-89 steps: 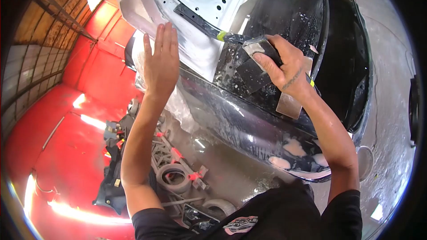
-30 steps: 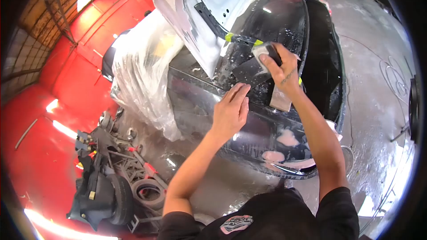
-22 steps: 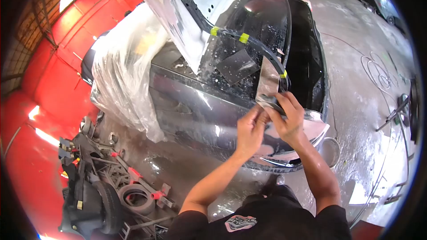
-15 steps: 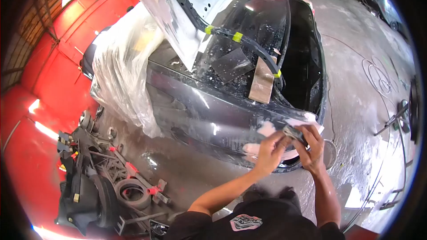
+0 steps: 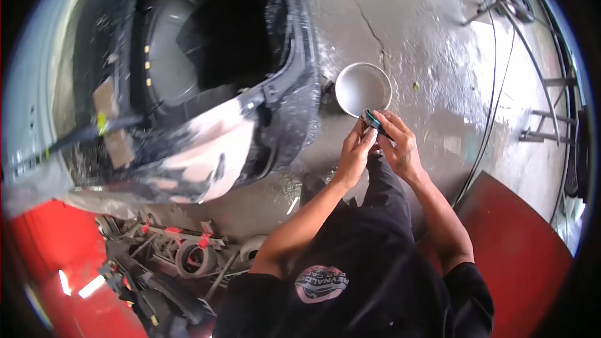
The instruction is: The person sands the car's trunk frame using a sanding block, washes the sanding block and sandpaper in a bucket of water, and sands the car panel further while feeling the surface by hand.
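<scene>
Both hands meet just below the rim of a pale round bucket (image 5: 363, 91) on the wet floor. Between my left hand (image 5: 355, 155) and my right hand (image 5: 400, 150) is a small dark sanding block (image 5: 372, 120) with a greyish wrapping and a teal edge. My left fingers pinch its left side, while my right fingers wrap over its right side. To the left stands a dark car body with a pinkish filler patch (image 5: 216, 150) on its corner. A brown flat piece (image 5: 119, 148) lies on the car beside a taped strip.
An open dark cavity (image 5: 231, 31) is in the car body. Tyres (image 5: 195, 258) and metal parts lie at the lower left. A red panel (image 5: 507, 256) is at the lower right. Cables and a metal stand (image 5: 551, 116) are on the right.
The view has swung right, from the car's side to its corner and the bucket. Both hands have moved off the filler patch to beside the bucket, with the block still between them.
</scene>
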Motion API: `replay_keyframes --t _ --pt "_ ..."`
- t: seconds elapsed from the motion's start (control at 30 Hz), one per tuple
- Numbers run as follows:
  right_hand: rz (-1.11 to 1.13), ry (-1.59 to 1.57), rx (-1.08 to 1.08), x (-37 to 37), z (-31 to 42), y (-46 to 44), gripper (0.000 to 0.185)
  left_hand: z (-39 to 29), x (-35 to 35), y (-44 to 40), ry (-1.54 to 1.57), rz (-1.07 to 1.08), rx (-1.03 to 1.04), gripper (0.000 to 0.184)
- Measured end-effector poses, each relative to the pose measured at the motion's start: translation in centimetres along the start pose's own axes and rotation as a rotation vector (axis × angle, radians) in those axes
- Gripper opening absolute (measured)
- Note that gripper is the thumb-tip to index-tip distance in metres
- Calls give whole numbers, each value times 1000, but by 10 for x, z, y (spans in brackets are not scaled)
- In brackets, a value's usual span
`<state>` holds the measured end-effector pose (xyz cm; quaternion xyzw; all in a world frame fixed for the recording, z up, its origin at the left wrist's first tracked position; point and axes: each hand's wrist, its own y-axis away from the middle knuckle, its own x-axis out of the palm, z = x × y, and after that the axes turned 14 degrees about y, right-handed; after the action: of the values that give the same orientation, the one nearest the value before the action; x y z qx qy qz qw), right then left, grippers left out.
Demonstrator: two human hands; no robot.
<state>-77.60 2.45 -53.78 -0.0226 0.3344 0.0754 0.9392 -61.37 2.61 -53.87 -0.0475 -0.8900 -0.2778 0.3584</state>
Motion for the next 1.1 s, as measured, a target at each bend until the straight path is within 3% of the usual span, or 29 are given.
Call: replay_keyframes --t 0.17,0.3,0.37,0.4,0.43,0.47,0.53,0.6,0.63,0.73,0.8,0.87,0.97,1.0,1.07,1.1 --pt "218 -105 111 1 -105 -4 55 69 -25 -72 100 -43 -215 53" --pt "296 -124 168 48 -185 -21 62 108 -71 -131 -117 -105 -287 53" --pt "322 -156 267 83 -216 -36 59 138 -101 -170 -116 -130 -239 48" --pt "250 -238 324 111 -240 -40 73 152 -118 -193 -270 -182 -230 46" --pt "230 -230 353 137 -266 -44 71 166 -135 -214 -424 -233 -227 43" --pt "209 -223 384 163 -295 -49 70 185 -150 -237 -421 -240 -69 41" --pt "238 -257 553 192 -333 -79 65 204 -185 -281 -543 -318 -120 41" --pt "-5 -15 305 248 -399 -91 61 236 -232 -330 -628 -325 -137 38" --pt "86 -18 439 262 -416 -103 56 249 -256 -348 -707 -314 -156 36" --pt "200 68 456 313 -483 -134 60 294 -324 -408 -882 -306 -167 26" --pt "169 106 447 346 -534 -141 58 312 -347 -432 -1014 -306 -32 24" --pt "90 83 447 390 -577 -132 53 328 -376 -455 -1079 -403 -74 24" --pt "462 600 302 457 -613 -91 51 366 -401 -459 -1131 -608 -122 24" --pt "544 482 415 486 -633 -68 51 383 -413 -458 -1131 -680 -125 24" --pt "491 -179 851 561 -711 -19 52 421 -446 -448 -1216 -534 -305 20" --pt "572 -83 844 556 -706 -19 52 421 -444 -441 -1393 -377 -340 17"
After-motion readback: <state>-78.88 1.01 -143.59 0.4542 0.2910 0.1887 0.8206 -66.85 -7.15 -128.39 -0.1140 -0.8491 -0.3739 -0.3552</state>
